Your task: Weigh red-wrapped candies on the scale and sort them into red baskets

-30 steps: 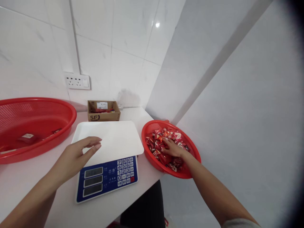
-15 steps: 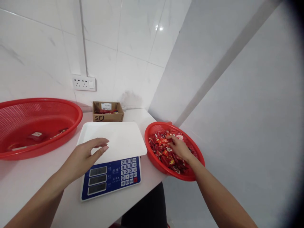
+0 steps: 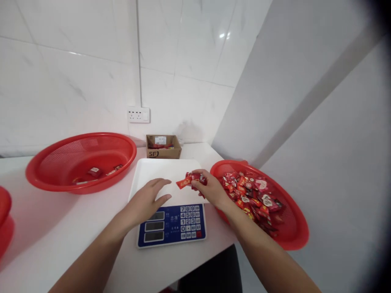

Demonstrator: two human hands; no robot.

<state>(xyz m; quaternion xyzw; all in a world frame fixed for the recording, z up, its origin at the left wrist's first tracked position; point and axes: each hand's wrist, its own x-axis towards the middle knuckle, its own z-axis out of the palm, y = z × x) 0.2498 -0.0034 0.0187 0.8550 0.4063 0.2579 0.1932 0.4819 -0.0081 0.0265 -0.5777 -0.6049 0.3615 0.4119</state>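
The right hand (image 3: 210, 189) pinched red candies (image 3: 191, 180) just above the scale's white tray (image 3: 161, 171), nearer it than the left hand (image 3: 146, 199), which lay open-fingered beside

This looks like a small packing or weighing corner of a shop's back room rather than a home kitchen. A plain white counter (image 3: 76, 228) runs along a wall of glossy white marbled tiles (image 3: 76, 81) with a white multi-socket outlet (image 3: 138, 114) fixed to it. On the near middle of the counter stands a blue-faced electronic price scale with a white weighing tray (image 3: 171, 203). Wide red plastic mesh baskets sit to either side: the right one (image 3: 290, 240) is heaped with small red wrapped sweets (image 3: 253, 195), the far left one (image 3: 82, 162) holds only a few. A small brown cardboard shipping box (image 3: 163, 147) stands against the far wall.
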